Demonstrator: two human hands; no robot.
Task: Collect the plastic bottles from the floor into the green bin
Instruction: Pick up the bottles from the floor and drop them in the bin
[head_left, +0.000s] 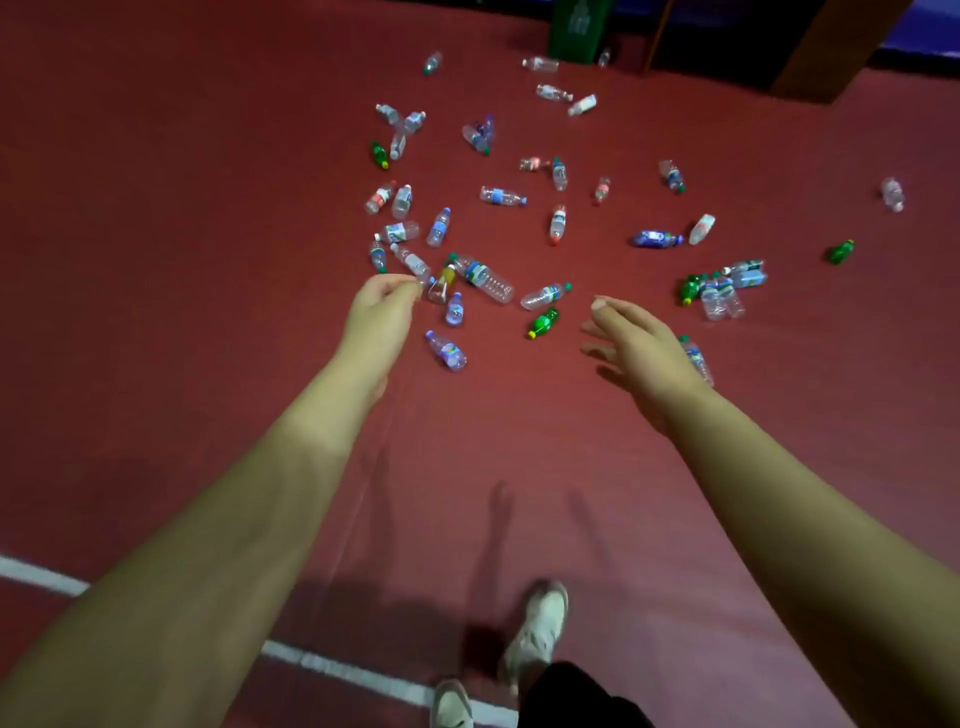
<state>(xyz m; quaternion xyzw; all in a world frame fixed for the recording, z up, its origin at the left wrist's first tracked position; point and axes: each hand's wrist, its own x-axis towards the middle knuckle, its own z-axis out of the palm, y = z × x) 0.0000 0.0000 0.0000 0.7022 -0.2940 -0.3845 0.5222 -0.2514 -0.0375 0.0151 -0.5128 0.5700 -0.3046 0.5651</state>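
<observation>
Head view: curled left hand (382, 307), splayed right hand (640, 344).

Looks down on a dark red floor (208, 208) strewn with plastic bottles (485, 278), mostly clear with blue, green or red caps and labels, a few of them green. Shows two bare forearms stretched forward above the floor. Finds the left hand (382, 312) with fingers curled under and nothing seen in it, at the near edge of the scatter. Finds the right hand (639, 348) with fingers spread and loose, near a small green bottle (544, 322). Places the green bin (576, 28) at the far top edge, cut off by the frame, with bottles just beside it. Includes a white line (337, 667) across the lower left and two pale shoes (540, 623) at the bottom.
</observation>
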